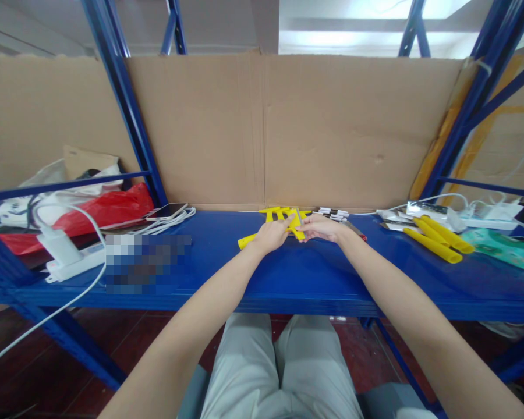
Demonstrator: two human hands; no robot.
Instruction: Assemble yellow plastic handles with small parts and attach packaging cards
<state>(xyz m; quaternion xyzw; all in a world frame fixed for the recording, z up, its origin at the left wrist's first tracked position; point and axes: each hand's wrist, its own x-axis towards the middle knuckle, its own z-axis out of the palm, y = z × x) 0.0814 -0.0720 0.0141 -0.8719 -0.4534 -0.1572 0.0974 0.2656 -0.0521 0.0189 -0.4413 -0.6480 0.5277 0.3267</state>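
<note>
Both my hands meet at the far middle of the blue shelf, around a yellow plastic piece (296,224) with a pale grey strip along it. My left hand (271,234) has its fingers closed on the piece from the left. From the right, my right hand (321,227) pinches its edge with thumb and fingers. A yellow tube (247,240) pokes out to the left beneath my left hand; whether it joins the piece is hidden. Just behind the hands lie several yellow T-shaped pieces (269,213). Several black-and-white pen-like sticks (332,213) lie beyond my right hand.
Yellow tubes (436,244) lie at the right, near a green packet (502,247) and a white power strip (491,218). Another power strip (76,262), a red bag (107,212) and a phone (170,210) on coiled cable are left. Cardboard (323,128) walls the back.
</note>
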